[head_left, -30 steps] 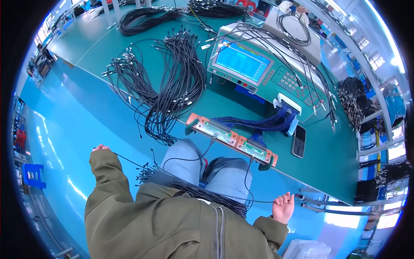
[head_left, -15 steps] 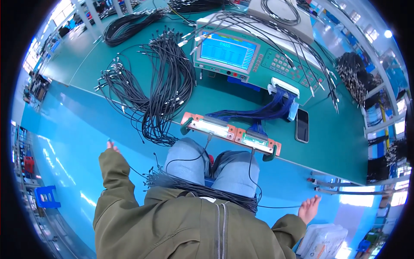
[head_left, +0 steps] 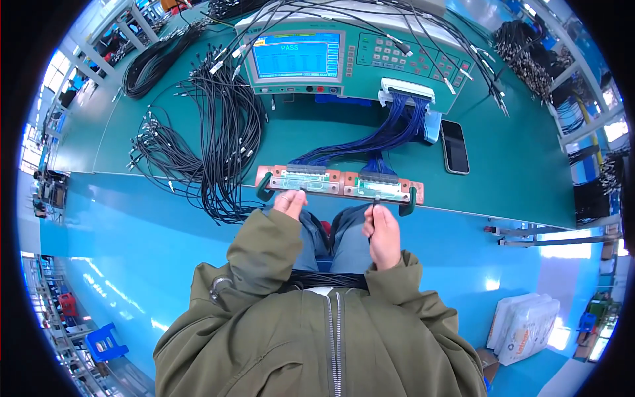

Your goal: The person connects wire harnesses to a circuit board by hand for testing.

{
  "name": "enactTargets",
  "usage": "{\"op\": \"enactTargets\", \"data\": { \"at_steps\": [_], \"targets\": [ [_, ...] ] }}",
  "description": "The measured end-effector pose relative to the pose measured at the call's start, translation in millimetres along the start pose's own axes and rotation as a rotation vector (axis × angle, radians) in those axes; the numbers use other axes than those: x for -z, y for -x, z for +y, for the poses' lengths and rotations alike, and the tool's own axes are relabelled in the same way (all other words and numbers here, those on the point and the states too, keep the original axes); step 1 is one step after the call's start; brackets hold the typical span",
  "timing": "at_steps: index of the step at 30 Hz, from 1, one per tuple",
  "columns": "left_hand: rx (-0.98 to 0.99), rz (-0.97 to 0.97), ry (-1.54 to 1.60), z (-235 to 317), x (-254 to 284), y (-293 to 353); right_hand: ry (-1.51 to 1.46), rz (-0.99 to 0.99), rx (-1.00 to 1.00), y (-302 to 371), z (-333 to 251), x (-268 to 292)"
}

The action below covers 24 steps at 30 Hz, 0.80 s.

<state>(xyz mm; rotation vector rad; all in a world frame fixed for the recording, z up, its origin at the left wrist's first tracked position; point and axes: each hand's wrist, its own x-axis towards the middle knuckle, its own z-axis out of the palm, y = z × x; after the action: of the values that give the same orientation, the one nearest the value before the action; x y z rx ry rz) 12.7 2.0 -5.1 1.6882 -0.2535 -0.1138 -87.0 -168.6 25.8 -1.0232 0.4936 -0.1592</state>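
At the green table (head_left: 516, 182) edge, a test board (head_left: 336, 182). Left hand (head_left: 288, 204) and right hand (head_left: 383, 233), spread wide a second ago, now at it; handling shifted there. Right pinched on black plug (head_left: 377, 200) at board; left's grip unclear.

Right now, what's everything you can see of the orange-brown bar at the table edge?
The orange-brown bar lies along the green table's front edge. It carries two green sections under seemingly clear covers, each with a dark ribbed strip behind where blue wires enter. A dark green clamp-like piece sits at either end. The left hand has fingertips at the left section's front; the right hand pinches a black cable at the right section's.
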Motion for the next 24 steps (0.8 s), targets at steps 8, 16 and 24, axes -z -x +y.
{"op": "enactTargets", "data": {
  "at_steps": [8, 16, 24],
  "targets": [
    [0.427, -0.050, 0.447, 11, -2, 18, 0.129, 0.061, -0.008, 7, 2, 11],
    [0.450, 0.086, 0.319, 17, -10, 38, 0.085, 0.102, -0.039, 1, -1, 7],
    [0.545, 0.025, 0.349, 25, -2, 24, -0.175, 0.060, -0.190, -8, -18, 7]
  ]
}}
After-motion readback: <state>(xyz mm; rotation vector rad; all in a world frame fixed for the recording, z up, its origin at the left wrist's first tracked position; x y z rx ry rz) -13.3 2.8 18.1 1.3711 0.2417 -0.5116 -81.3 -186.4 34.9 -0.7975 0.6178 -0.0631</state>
